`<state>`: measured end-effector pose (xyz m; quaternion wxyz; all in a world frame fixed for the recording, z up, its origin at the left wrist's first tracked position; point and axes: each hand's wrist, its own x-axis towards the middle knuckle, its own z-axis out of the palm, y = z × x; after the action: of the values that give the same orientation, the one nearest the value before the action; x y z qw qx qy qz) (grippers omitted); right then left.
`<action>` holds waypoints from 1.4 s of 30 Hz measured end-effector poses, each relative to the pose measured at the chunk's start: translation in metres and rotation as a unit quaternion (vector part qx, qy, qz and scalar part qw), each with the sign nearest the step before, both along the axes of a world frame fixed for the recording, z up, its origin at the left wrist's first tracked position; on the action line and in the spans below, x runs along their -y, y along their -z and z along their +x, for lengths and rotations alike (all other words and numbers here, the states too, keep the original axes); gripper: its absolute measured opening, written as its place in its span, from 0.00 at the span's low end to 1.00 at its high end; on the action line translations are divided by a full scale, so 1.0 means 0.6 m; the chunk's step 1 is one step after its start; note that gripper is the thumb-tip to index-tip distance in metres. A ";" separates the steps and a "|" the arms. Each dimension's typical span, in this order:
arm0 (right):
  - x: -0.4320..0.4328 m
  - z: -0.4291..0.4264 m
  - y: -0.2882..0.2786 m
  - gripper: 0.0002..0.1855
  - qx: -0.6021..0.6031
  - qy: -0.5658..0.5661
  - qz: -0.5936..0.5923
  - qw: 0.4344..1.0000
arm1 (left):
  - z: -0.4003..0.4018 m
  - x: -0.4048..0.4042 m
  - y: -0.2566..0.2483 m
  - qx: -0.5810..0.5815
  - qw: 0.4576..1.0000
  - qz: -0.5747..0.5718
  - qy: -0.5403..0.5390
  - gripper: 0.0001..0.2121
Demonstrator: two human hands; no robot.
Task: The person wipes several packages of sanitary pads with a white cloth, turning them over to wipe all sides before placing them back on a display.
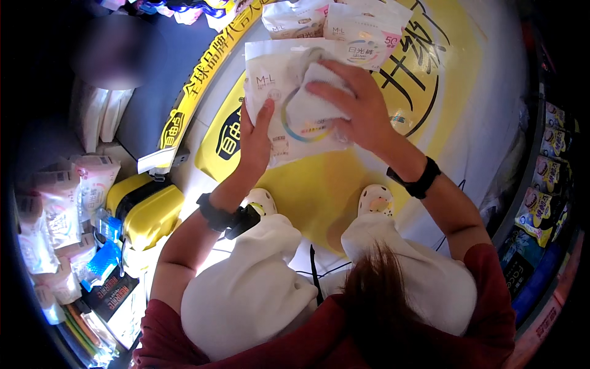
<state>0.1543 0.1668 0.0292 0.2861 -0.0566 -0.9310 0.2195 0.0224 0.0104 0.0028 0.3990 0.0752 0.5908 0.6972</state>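
My left hand (256,143) grips the lower left edge of a white plastic product pouch (265,64), its thumb lying on the printed front. The pouch bears writing and a coloured ring. In my right hand (364,101) is a bunched white cloth (302,104), pressed against the front of the pouch and covering part of the print. Just beyond the held pouch stand two similar pouches, a left one (295,20) and a right one (364,27). Both of my hands are above the floor, in front of my shoes.
A yellow printed floor graphic (304,198) spreads beneath my shoes (377,200). On the left are a yellow case (154,207), more pouches (60,207) and a yellow shelf strip (207,69). A shelf with small packets (537,207) runs along the right. Thin black cables (318,272) cross the floor.
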 end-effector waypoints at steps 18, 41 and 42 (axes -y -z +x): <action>0.107 0.065 0.050 0.20 0.000 -0.202 0.062 0.977 | -0.075 -0.008 0.012 0.013 0.994 0.107 -0.013 0.23; 0.066 0.058 0.045 0.33 0.045 -0.049 -0.089 0.994 | -0.063 0.005 0.016 0.044 0.997 0.064 -0.006 0.23; 0.071 0.057 0.047 0.33 0.039 -0.060 -0.081 0.994 | -0.064 0.007 0.018 0.071 0.995 0.064 -0.006 0.22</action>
<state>0.1887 0.1243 0.0011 0.2301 -0.0324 -0.9222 0.3090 -0.0159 0.0062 -0.0079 0.4303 0.0478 0.5154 0.7395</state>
